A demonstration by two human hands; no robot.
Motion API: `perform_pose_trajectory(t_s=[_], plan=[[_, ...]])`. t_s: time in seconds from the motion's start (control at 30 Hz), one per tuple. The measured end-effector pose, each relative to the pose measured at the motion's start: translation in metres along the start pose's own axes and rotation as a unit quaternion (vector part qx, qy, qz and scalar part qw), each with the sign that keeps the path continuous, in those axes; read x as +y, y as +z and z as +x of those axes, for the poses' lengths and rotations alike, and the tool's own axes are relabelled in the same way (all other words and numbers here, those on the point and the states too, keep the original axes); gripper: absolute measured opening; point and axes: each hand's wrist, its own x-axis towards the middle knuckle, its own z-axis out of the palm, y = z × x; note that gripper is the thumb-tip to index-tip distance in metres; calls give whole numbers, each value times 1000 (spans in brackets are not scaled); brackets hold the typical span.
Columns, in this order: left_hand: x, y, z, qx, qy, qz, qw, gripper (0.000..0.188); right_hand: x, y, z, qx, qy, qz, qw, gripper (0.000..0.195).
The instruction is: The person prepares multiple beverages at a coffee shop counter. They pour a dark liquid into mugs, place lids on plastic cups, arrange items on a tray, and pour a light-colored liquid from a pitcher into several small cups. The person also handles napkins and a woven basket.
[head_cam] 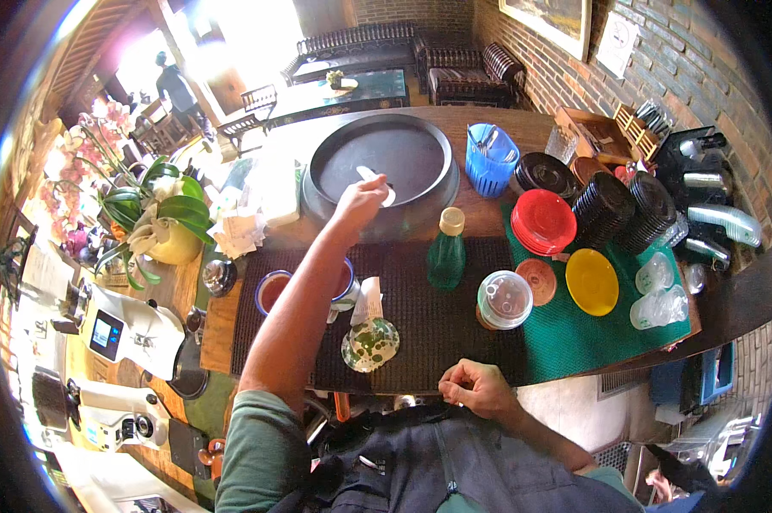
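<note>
My left hand (361, 200) reaches over a round black tray (386, 154) at the back of the counter, gripping a small white item (389, 197) whose kind I cannot tell. Close to the counter's front edge, my right hand (479, 388) has its fingers curled, with nothing visible in them. Under my left forearm are two blue-rimmed mugs (262, 295) with brownish contents, partly hidden. A paper slip (368, 301) stands by a green-and-white speckled dish (371, 346). Further right are a green bottle (447, 260) with a pale cap and a lidded plastic cup (504, 300).
Right of the tray stands a blue cutlery holder (490, 163). Red saucers (543, 221), stacked black saucers (602, 208), a yellow saucer (592, 282) and clear cups (658, 308) crowd the right side. Grinders (132, 330) and a potted orchid (174, 240) are left. A person (177, 90) stands far back.
</note>
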Motion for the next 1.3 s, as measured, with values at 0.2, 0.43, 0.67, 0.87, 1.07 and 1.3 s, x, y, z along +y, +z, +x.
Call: perform_pose_trajectory(t_s=[0.2,0.43,0.67,0.87,1.07,1.3], plan=[[-50,-13,52,-53,153,492,856,38,-1,-7,-3,17,2,21,1000,21],[-37,-22,22,-73,176,546,816,37,-3,-14,0,-22,6,37,999,15],[4,-19,30,-39,24,261,964,25,-7,-21,2,-59,6,23,998,13],[21,39,86,18,-28,-234,972,30,-3,-34,-1,-89,-71,-57,992,12],[-13,82,135,-39,-46,-174,983,28,2,-63,-31,-26,-49,-80,995,18],[-35,87,158,29,61,197,978,27,2,-94,-57,67,95,-46,992,28]])
